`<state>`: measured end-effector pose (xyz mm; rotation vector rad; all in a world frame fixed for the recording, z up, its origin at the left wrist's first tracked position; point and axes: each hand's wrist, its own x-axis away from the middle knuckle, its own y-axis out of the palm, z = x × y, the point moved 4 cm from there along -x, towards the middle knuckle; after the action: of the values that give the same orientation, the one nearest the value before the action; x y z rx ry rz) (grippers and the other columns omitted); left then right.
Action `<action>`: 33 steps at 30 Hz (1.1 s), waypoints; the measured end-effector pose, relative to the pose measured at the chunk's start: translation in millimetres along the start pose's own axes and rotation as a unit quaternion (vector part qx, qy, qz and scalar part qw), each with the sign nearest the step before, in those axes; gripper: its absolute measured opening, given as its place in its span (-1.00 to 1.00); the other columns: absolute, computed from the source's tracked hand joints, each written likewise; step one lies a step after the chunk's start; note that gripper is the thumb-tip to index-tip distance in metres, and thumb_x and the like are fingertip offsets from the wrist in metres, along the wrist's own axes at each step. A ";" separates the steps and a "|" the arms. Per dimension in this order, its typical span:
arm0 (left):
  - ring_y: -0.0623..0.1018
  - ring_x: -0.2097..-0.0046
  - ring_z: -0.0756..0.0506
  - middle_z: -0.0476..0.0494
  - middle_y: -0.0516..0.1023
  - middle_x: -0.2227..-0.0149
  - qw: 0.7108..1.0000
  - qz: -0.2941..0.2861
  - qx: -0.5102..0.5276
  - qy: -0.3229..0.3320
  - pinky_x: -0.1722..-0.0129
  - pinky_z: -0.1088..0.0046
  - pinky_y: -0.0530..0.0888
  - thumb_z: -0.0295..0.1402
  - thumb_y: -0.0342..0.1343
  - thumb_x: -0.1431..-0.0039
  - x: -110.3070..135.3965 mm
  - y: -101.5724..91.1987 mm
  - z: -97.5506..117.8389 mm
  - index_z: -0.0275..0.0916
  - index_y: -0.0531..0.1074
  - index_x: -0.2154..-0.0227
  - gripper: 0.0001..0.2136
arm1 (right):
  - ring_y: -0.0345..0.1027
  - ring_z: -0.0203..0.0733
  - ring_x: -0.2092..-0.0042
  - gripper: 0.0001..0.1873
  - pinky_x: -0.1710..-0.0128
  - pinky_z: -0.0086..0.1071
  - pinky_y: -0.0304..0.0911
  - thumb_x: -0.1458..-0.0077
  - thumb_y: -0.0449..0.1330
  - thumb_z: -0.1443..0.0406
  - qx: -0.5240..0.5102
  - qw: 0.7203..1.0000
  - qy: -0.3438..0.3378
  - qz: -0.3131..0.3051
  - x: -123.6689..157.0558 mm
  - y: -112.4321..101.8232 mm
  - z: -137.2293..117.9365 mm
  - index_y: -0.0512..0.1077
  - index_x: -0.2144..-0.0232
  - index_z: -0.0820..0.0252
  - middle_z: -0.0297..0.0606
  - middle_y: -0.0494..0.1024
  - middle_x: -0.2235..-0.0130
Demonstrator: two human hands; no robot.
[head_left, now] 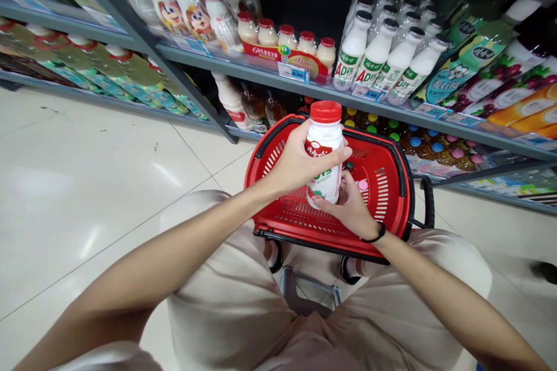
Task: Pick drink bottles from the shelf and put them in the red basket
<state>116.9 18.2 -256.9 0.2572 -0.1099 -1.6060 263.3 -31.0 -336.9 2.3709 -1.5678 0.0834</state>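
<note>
A white drink bottle [329, 134] with a red cap and a red-and-green label is held upright over the red shopping basket [313, 223]. My left hand [300, 157] wraps round its upper part, thumb across the label. Lower down, my right hand [350, 203] grips the bottle near its base, with a dark band on the wrist. Inside the basket, partly hidden behind the hands, are a small pink item [362, 185] and a dark round cap.
Ahead runs a grey shelf [322, 82] with white bottles [354, 49], red-capped bottles [220, 20] and a small-bottle multipack [285, 49]. More bottles fill the lower shelf. The basket's black handle [429, 203] sticks out right, between my knees and the shelf. Pale floor tiles [108, 185] lie to the left.
</note>
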 end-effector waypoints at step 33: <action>0.55 -0.23 -0.30 -0.29 0.49 -0.28 0.995 -0.085 -0.053 0.031 -0.24 0.05 0.51 -0.09 0.47 -0.07 -17.7 -23.7 -20.3 -0.15 0.40 -0.24 -0.30 | -0.04 -0.42 0.60 -0.40 0.60 -0.43 -0.11 -0.18 0.28 -0.25 -0.212 0.964 0.159 -0.024 15.7 -15.1 -23.0 0.46 0.24 0.16 -0.29 0.51 0.39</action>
<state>99.1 38.9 -280.3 0.2382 0.0454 -1.7645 286.0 -33.1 -314.8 1.9470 -1.2332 0.1004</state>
